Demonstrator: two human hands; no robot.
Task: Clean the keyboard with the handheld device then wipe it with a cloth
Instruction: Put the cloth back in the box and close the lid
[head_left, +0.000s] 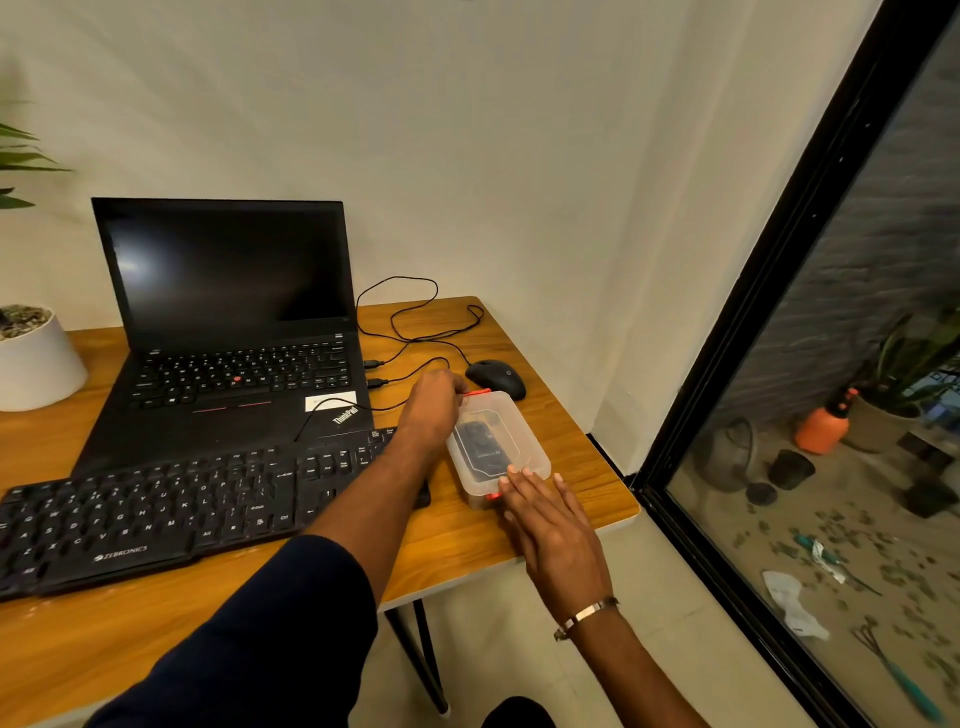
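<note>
A black external keyboard lies along the front left of the wooden table. To its right sits a clear plastic box with orange clips; a dark device shows through its lid. My left hand reaches over the keyboard's right end and its fingers are on the box's far clip. My right hand rests at the box's near end, fingertips on the lid's edge by the near clip. No cloth is visible.
An open black laptop stands behind the keyboard. A wired black mouse lies just beyond the box, its cables looping across the table. A white plant pot sits at the far left. The table's edge and a glass door are to the right.
</note>
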